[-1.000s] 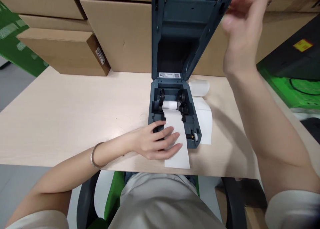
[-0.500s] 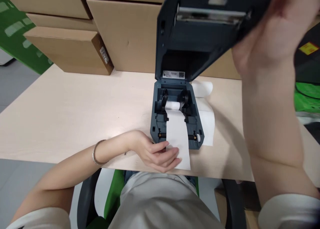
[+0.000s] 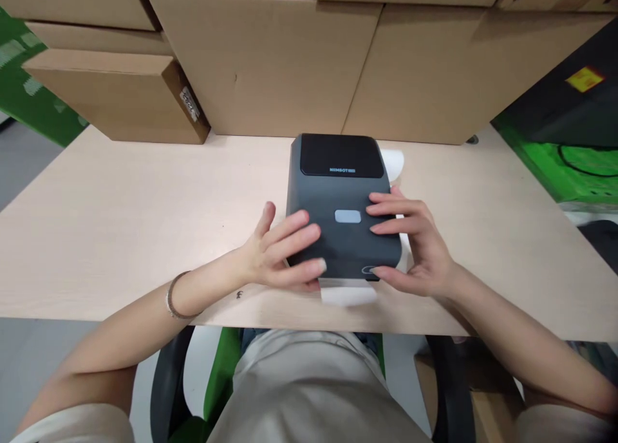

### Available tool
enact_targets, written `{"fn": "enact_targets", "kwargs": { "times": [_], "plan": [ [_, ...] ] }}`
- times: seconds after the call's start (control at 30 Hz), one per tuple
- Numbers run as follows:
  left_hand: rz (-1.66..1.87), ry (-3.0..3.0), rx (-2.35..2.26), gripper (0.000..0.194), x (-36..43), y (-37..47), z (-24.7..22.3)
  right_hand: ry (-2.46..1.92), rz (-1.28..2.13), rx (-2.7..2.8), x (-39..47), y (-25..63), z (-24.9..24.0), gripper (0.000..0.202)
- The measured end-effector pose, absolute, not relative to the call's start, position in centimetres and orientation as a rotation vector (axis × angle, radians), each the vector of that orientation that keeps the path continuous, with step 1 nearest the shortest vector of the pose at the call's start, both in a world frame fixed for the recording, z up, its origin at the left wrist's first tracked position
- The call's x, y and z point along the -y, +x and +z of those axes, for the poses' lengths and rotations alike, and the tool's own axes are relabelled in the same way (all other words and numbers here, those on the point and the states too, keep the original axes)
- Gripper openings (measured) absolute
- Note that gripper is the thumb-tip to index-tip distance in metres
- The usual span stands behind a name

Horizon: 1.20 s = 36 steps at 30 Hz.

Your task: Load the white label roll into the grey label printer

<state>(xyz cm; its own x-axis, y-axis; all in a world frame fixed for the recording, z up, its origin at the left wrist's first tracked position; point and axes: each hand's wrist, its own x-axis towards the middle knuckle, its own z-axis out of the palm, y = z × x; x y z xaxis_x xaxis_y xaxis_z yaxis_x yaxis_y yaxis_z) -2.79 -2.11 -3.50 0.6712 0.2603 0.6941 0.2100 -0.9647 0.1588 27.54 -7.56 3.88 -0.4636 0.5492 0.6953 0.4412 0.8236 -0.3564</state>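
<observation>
- The printer sits right of the middle of the table, closer to the near edge than to the side edges; its lid is down, though whether it is latched cannot be told.
- Its long axis seems to run from the near edge toward the far edge, between the two hands.
- The left hand is loose, fingers spread over the printer's front left corner, grasping nothing; whether they press is unclear. The printer lies to its right.
- The right hand is unclenched too, fingertips on the lid's right side, thumb at its front right corner. The printer lies to its left.
- Neither hand is clearly nearer the printer.
- A paper strip sticks out at the printer's front, short of the near edge, just beside the left hand's lowest finger.
- A paper roll lies by the printer's far right corner.
</observation>
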Motion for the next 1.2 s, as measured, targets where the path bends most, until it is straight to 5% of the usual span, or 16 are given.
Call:
{"fn": "enact_targets", "kwargs": {
  "times": [0.1, 0.6, 0.8, 1.2],
  "plan": [
    [1.539, 2.976, -0.231, 0.059, 2.1, -2.6, -1.4, -0.698, 0.127, 2.163, 7.9, 27.7, 2.9, 0.049],
    [1.455, 3.093, 0.006, 0.046, 2.4, -2.4, 1.6, -0.62, -0.063, 2.054, 7.3, 26.7, 0.2, 0.056],
    [1.415, 3.029, -0.123, 0.066, 2.5, -1.9, 2.0, -0.721, -0.143, 2.151, 7.9, 26.4, 1.7, 0.083],
    [1.4, 3.089, -0.265, 0.077, 2.8, -1.5, 2.5, -0.771, -0.25, 2.215, 7.5, 26.1, 3.4, 0.073]
  ]
}}
